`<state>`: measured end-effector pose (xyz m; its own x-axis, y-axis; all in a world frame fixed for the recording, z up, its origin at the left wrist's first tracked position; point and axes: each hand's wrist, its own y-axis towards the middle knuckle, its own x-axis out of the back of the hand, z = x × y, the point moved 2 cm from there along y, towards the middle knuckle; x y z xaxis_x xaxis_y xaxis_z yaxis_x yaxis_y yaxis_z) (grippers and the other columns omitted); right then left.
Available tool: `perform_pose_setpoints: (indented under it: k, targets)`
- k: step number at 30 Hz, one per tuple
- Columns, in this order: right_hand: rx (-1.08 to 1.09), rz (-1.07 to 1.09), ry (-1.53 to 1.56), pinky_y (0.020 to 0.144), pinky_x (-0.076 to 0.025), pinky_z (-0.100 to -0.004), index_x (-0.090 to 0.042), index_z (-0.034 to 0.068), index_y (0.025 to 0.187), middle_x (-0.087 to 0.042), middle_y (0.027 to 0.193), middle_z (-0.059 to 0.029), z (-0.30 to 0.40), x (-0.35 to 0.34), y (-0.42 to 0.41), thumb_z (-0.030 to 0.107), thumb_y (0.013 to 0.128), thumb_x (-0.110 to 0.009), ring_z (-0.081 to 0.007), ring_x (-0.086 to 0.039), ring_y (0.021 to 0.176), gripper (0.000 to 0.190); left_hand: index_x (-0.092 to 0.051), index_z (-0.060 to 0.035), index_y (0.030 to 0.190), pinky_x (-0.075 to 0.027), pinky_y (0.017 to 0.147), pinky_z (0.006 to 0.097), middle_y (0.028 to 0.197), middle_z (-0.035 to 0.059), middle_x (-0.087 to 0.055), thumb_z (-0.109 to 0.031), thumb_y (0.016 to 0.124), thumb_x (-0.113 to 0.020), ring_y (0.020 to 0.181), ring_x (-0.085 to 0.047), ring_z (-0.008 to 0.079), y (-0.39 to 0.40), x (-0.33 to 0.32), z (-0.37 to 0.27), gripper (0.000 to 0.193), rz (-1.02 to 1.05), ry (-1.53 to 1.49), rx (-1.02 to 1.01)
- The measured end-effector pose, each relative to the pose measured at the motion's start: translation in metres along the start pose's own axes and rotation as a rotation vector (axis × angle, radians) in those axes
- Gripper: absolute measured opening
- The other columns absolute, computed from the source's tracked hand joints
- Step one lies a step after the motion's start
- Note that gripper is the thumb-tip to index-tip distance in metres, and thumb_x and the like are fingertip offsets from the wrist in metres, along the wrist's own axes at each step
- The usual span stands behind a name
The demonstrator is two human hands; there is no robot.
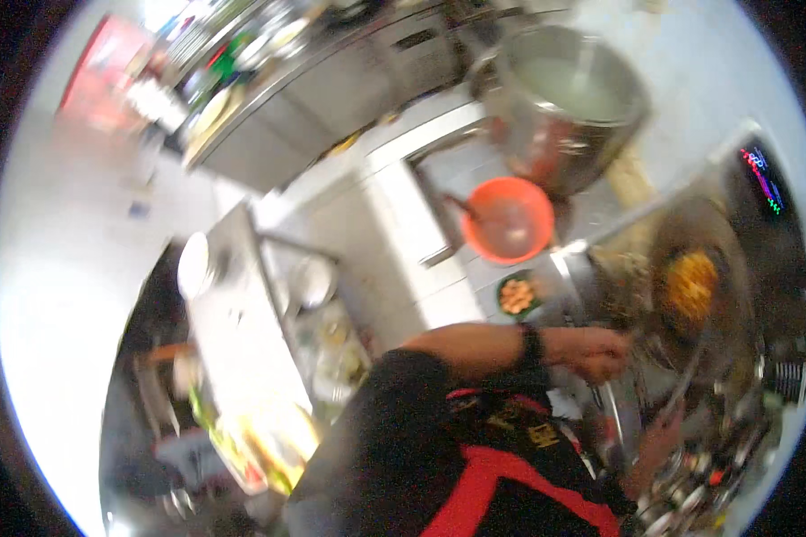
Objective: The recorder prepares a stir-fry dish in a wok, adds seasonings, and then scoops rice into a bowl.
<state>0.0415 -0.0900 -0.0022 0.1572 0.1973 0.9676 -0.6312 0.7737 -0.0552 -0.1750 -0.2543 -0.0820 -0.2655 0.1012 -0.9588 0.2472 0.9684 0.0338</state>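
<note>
My left hand (598, 353), with a black band at its wrist, is curled at the near side of a wok (732, 268). Blur hides whether anything is between its fingers. Orange-yellow food (692, 283) lies in the bottom of the wok. Lower in the picture, my right hand (663, 429) grips the handle of a long-handled cooking utensil (693, 369), which reaches toward the food. The utensil's head is too blurred to make out. Both hands are over the stove's front edge.
A large metal pot (564, 144) of pale liquid stands beyond an orange bowl (508, 220). Near my left forearm sits a small green bowl of orange-brown pieces (517, 297). Behind me is a steel table (235, 315). Cluttered small items (695, 470) lie beside my right hand.
</note>
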Motion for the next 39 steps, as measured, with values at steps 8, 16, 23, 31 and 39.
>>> perform_pose_setpoints:
  k: [8, 16, 23, 31, 39]
  targets:
    - [0.121, 0.054, -0.022, 0.104, -0.038, -0.0473, -0.037, 0.001, 0.144, -0.044, 0.140, -0.0278, -0.054, -0.033, 0.053, 0.023, 0.098, -0.049, -0.0423, -0.047, 0.126, 0.052, -0.059, -0.0043, 0.082, -0.050, 0.059, 0.0370, 0.073, 0.0084, -0.055, -0.012, 0.087, -0.061, 0.066, -0.057, 0.0226, 0.110, 0.121, 0.002, 0.009, -0.042, 0.482, -0.359]
    - [0.152, 0.028, -0.367, 0.103, -0.039, -0.0457, -0.042, -0.001, 0.140, -0.053, 0.130, -0.0252, -0.024, -0.047, 0.066, 0.021, 0.099, -0.046, -0.0390, -0.049, 0.122, 0.047, -0.065, -0.0009, 0.111, -0.053, 0.076, 0.0512, 0.090, 0.0183, -0.067, -0.049, 0.088, -0.062, 0.078, -0.066, 0.0344, -0.042, 0.104, -0.020, 0.053, -0.477, 1.023, -0.141]
    - [0.959, 0.356, -0.102, 0.099, -0.042, -0.0422, -0.053, -0.001, 0.127, -0.056, 0.128, -0.0212, 0.221, -0.106, -0.004, 0.019, 0.099, -0.046, -0.0361, -0.054, 0.115, 0.036, -0.056, -0.0061, 0.123, -0.053, 0.076, 0.0450, 0.100, 0.0245, -0.067, -0.031, 0.085, -0.068, 0.089, -0.066, 0.0359, -0.531, 0.034, 0.018, 0.046, -2.057, 1.138, -0.221]
    - [0.417, 2.085, 0.467, 0.077, -0.054, -0.0359, -0.063, -0.011, 0.082, -0.069, 0.099, -0.0222, 0.575, -0.205, -0.113, 0.018, 0.099, -0.050, -0.0296, -0.069, 0.086, 0.036, -0.071, -0.0022, 0.081, -0.055, 0.070, 0.0409, 0.089, 0.0167, -0.070, -0.042, 0.079, -0.068, 0.081, -0.069, 0.0315, -0.750, -0.037, 0.187, 0.040, -2.404, 0.719, 0.433]
    - [1.049, 1.645, -0.152, 0.059, -0.051, -0.0321, -0.065, -0.003, 0.083, -0.066, 0.070, -0.0097, 0.760, -0.609, -0.223, 0.019, 0.088, -0.064, -0.0188, -0.064, 0.057, 0.023, -0.053, 0.0147, 0.110, -0.056, 0.056, 0.0402, 0.110, 0.0352, -0.054, -0.008, 0.078, -0.055, 0.088, -0.062, 0.0370, -0.730, -0.020, 0.207, 0.039, -2.688, 0.629, 0.553]
